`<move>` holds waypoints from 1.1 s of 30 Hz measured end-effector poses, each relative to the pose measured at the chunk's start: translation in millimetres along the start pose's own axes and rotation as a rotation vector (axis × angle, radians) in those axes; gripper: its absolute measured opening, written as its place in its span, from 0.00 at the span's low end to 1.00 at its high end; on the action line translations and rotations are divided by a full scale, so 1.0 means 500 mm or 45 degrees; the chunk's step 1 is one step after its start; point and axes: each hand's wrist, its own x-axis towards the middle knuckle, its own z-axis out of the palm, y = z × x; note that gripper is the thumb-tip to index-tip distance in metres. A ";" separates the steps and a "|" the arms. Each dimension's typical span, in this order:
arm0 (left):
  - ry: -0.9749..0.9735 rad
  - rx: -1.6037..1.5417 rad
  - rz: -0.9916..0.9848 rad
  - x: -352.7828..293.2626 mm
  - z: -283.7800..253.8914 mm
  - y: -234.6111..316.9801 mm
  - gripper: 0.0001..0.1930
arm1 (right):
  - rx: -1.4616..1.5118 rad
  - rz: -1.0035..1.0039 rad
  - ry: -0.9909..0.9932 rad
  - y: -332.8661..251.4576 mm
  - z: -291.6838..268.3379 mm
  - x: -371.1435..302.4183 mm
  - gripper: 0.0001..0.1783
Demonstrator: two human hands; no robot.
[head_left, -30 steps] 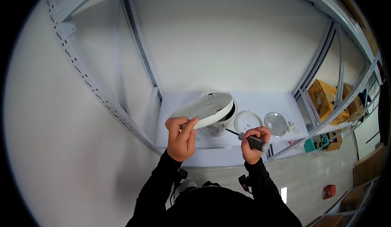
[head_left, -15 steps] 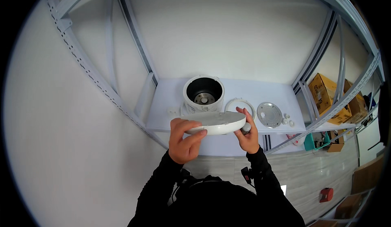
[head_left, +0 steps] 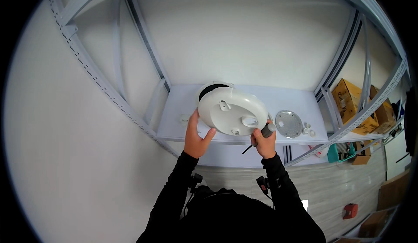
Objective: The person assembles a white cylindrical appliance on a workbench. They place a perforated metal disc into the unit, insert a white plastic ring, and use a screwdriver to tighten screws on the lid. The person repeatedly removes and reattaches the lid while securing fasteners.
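Note:
A round white rice cooker lid [head_left: 230,112] is held up over the shelf's front edge, its face with a recessed panel and small fittings turned toward me. My left hand [head_left: 198,138] grips its left rim, thumb on the near side. At the right rim, my right hand [head_left: 264,145] steadies the lid while also closed around a screwdriver [head_left: 269,130] with a grey handle and thin dark shaft pointing down-left. Behind the lid, mostly covered by it, stands the white cooker body [head_left: 203,88] with its dark inside.
On the white shelf [head_left: 174,108], right of the lid, lie a perforated metal disc [head_left: 288,124] and several small white parts [head_left: 308,130]. Grey metal posts frame both sides. Cardboard boxes [head_left: 350,103] and a teal basket [head_left: 340,153] are at the right; a red object [head_left: 350,210] is on the floor.
The lid has tipped from nearly edge-on to showing its broad face, and now covers most of the cooker body and the white ring. The screwdriver's shaft has come into view.

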 end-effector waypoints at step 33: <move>-0.294 -0.088 -0.401 0.150 -0.008 -0.259 0.55 | -0.755 0.055 0.279 0.170 0.083 0.211 0.48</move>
